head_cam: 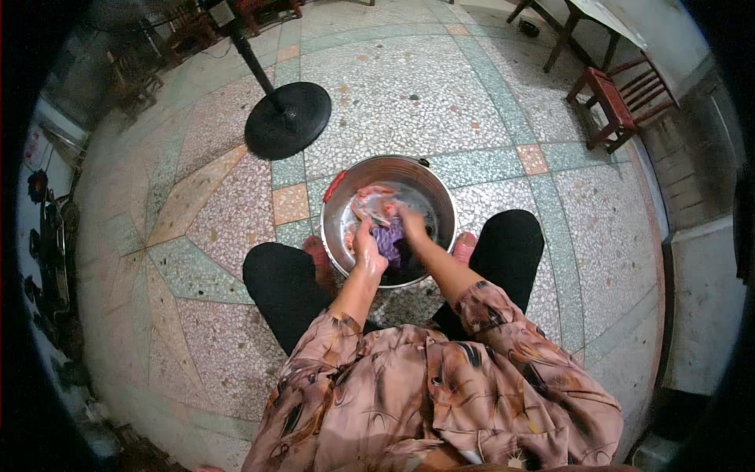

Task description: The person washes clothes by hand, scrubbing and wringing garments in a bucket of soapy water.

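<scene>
Between my knees a round metal basin [452, 203] stands on the floor, with a red piece on its left rim and some liquid inside. Both my hands are down in it. My left hand [369, 245] is wet and closed on a bunched purple patterned cloth [386, 241]. At the right side of that cloth is my right hand [411, 223], blurred, its fingers partly hidden. Pinkish-orange cloth [373, 199] lies in the basin just beyond the hands. Something dark fills the basin's near right part.
A black pole stand with a round base [288, 121] rises beyond the basin at the left. A red wooden chair [613, 103] stands at the upper right beside a table [610, 22]. My feet in pink footwear [465, 248] flank the basin.
</scene>
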A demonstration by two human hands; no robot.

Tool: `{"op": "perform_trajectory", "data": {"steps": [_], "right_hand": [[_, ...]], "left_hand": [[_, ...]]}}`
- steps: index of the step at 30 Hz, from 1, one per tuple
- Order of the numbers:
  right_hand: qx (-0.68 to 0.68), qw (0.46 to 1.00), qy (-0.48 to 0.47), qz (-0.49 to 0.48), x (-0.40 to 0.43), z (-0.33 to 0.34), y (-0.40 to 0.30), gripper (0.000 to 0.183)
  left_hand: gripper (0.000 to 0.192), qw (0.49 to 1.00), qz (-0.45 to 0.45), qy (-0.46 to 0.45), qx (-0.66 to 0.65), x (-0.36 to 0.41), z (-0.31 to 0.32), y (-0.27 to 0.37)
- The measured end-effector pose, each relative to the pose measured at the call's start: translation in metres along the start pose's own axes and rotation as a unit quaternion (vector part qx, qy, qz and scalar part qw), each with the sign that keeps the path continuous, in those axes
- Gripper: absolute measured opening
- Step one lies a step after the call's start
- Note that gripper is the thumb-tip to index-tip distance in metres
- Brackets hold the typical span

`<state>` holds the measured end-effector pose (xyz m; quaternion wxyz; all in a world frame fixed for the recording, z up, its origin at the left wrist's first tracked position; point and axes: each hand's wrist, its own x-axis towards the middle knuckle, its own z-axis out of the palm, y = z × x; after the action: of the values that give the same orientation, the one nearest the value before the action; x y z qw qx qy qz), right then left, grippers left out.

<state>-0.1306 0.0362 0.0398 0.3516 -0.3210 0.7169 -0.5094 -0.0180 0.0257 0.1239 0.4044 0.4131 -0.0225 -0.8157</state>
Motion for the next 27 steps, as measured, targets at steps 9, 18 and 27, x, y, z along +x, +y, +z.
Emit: {"op": "perform_trajectory", "data": {"steps": [9,18,27], "right_hand": [[0.564,0.747,-0.245,0.252,-0.036,-0.005,-0.112,0.039],[0.671,0.632,-0.356,0.152,-0.035,-0.025,-0.138,0.052],[0.462,0.870,0.015,0.173,0.023,-0.046,-0.061,0.032]], "left_hand": [[0.059,0.996,-0.025,-0.036,-0.072,0.072,-0.089,0.000],[0.064,0.958,-0.059,-0.270,-0.077,-0.008,-0.013,0.014],[0.037,0.943,0.007,-0.153,0.297,-0.033,0.016,0.055]]}}
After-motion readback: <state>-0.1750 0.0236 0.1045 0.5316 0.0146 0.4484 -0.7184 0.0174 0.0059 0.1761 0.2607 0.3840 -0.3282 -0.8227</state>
